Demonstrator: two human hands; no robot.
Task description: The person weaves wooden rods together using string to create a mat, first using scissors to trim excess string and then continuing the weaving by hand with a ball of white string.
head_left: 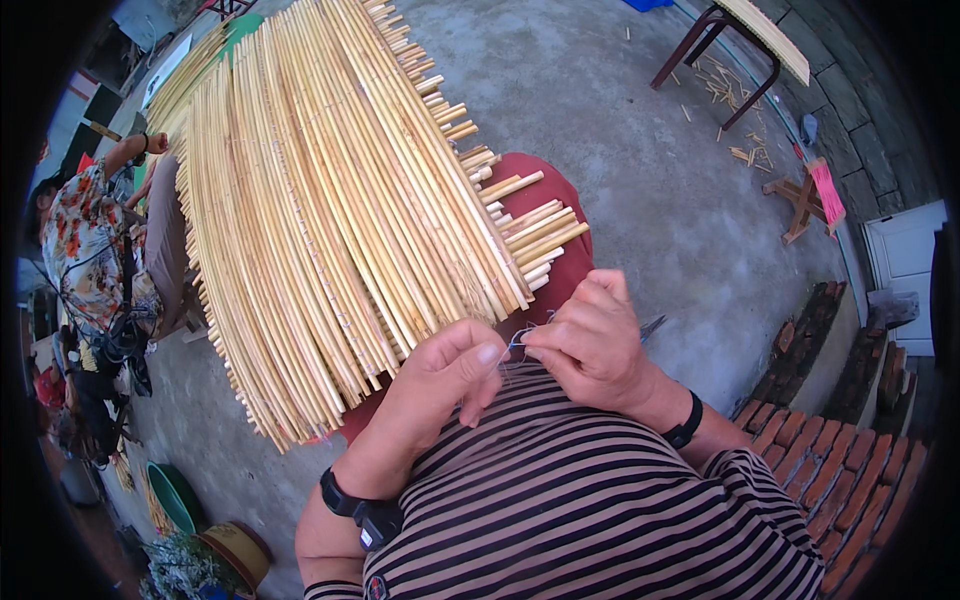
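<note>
step: tying or threading work at the near edge of the bamboo-strip mat (pixel 330 220), judged from the hand pose; strips already bound side by side.
left hand (pixel 440 380): fingers curled, thumb and forefinger pinched together just below the mat's near edge; what they pinch is too small to tell.
right hand (pixel 590 340): closed on a thin pale blue thread (pixel 518 338), just right of the mat's near edge.
hands: close together, nearly touching, thread between them.
mat place: spread over the person's lap on red cloth (pixel 555 200), fanning away over the concrete floor (pixel 620 120).
next move calls for: likely steady thread tension and a fine pinch against the strip ends.
counts: hands 2; black wristbands 2; mat 1, strips too many to count; stool (pixel 730 50) 1, right of mat; brick rows (pixel 850 470) right of mat; second person (pixel 85 250) 1, left of mat; round basins (pixel 175 495) 2, below mat.
</note>
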